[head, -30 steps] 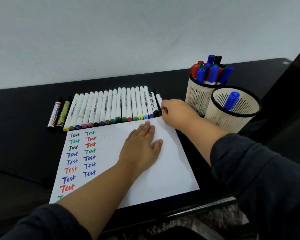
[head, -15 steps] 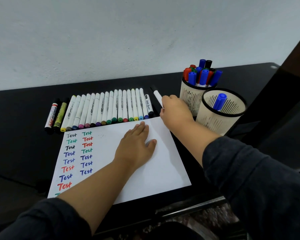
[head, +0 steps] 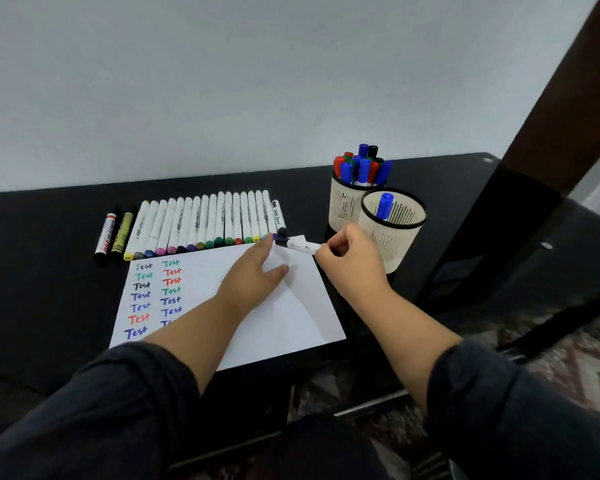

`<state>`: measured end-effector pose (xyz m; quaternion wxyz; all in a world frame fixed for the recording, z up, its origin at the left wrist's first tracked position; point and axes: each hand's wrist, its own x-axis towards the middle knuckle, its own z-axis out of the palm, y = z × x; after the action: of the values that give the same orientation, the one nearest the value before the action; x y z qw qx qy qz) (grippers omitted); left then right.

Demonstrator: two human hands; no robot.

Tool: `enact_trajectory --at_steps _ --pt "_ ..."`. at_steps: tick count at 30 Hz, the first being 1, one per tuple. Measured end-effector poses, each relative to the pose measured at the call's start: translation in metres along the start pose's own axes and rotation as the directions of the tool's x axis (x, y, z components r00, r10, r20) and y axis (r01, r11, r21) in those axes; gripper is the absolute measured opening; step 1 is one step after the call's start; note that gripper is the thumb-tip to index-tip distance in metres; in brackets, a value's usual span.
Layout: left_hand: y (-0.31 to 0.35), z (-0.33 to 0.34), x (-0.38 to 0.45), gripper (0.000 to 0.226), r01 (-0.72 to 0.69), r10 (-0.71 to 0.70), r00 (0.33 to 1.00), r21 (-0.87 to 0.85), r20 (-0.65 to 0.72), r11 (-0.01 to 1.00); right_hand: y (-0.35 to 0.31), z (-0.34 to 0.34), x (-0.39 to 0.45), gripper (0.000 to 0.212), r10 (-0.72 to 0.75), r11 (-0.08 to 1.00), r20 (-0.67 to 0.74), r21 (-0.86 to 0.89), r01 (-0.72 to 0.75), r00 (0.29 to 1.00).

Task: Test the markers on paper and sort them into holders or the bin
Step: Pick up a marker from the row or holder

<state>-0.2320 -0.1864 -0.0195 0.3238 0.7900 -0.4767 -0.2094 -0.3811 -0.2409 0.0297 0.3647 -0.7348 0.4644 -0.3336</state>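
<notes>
My right hand (head: 350, 261) pinches a white marker with a black cap (head: 300, 244), held level above the far right corner of the white paper (head: 291, 313). My left hand (head: 257, 275) hovers over the paper with its fingers straight. Its fingertips reach the marker's black cap, and the thumb stays apart below. The paper carries two columns of coloured "Test" words on its left side. A row of several white markers (head: 205, 220) lies beyond the paper.
Two cream mesh holders stand at the right: the back holder (head: 343, 206) is packed with several markers, the front holder (head: 400, 237) has one blue marker. A red-labelled marker (head: 106, 233) and a yellow marker (head: 122, 233) lie left of the row. A dark post rises at the far right.
My right hand picked the white marker off the right end of the row and turned it level over the paper. My left hand lifted off the sheet and moved toward the cap.
</notes>
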Motion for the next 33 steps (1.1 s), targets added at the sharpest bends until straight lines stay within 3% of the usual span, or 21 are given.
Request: enact_trajectory --at_steps 9,16,21,27,31,33 --pt "0.009 -0.022 -0.035 0.043 -0.045 0.046 0.999 0.061 -0.027 0.997 -0.013 0.003 -0.034 0.007 0.103 0.955 -0.071 0.285 -0.079 0.992" --pt "-0.007 -0.053 -0.092 0.035 0.091 -0.091 0.996 -0.062 -0.005 0.994 -0.022 0.026 -0.051 0.009 0.329 0.828 -0.095 0.507 -0.238 0.940" --pt "-0.023 -0.071 -0.130 0.027 0.195 -0.196 0.980 -0.146 0.004 0.970 -0.030 0.056 -0.067 0.014 0.344 0.805 -0.025 0.522 -0.281 0.939" --pt "-0.035 -0.084 -0.157 0.027 0.186 -0.196 0.977 -0.115 -0.080 0.976 -0.049 0.101 -0.099 0.036 0.268 0.858 0.275 0.368 -0.359 0.923" --pt "-0.047 -0.089 -0.168 0.007 0.240 -0.255 0.966 -0.213 -0.048 0.947 -0.058 0.116 -0.109 0.034 0.217 0.877 0.279 0.366 -0.312 0.936" --pt "-0.053 -0.091 -0.173 0.015 0.254 -0.276 0.960 -0.291 -0.037 0.923 -0.061 0.120 -0.110 0.033 0.186 0.900 0.270 0.340 -0.274 0.945"
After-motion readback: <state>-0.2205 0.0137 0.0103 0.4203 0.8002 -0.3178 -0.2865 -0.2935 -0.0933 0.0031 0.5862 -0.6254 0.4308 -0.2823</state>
